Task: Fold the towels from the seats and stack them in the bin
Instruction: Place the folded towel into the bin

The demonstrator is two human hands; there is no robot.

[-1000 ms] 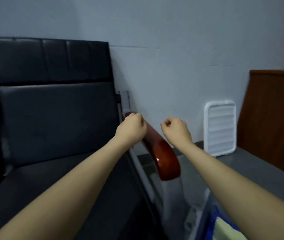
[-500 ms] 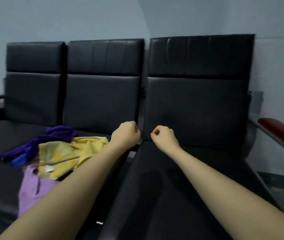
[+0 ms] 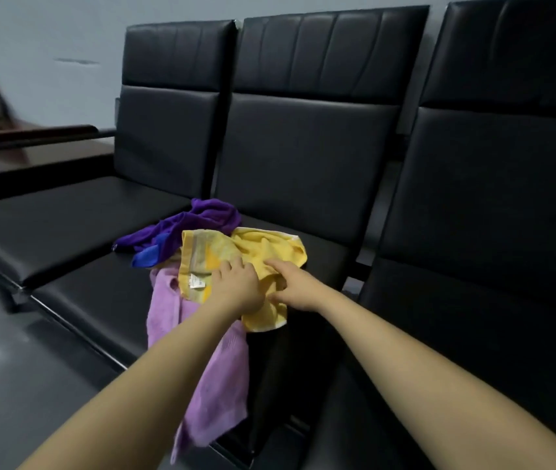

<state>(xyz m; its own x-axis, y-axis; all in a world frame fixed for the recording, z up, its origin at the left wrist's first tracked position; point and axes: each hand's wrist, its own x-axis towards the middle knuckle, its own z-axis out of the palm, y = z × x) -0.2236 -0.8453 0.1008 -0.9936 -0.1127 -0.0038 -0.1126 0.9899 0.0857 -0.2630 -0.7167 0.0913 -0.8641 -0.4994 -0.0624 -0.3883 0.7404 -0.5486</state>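
Yellow towel heaped on middle seat, directly under both hands. Left hand laid flat on it, fingers extended, nothing gripped. Right hand likewise spread, index pointed forward. Lilac towel draped below left hand; purple towel beyond.

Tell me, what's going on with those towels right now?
Both hands down on the yellow towel, left hand and right hand, fingers reaching, no clear grip yet. Purple towel and lilac towel lie under it, unfolded. Bin not in view.
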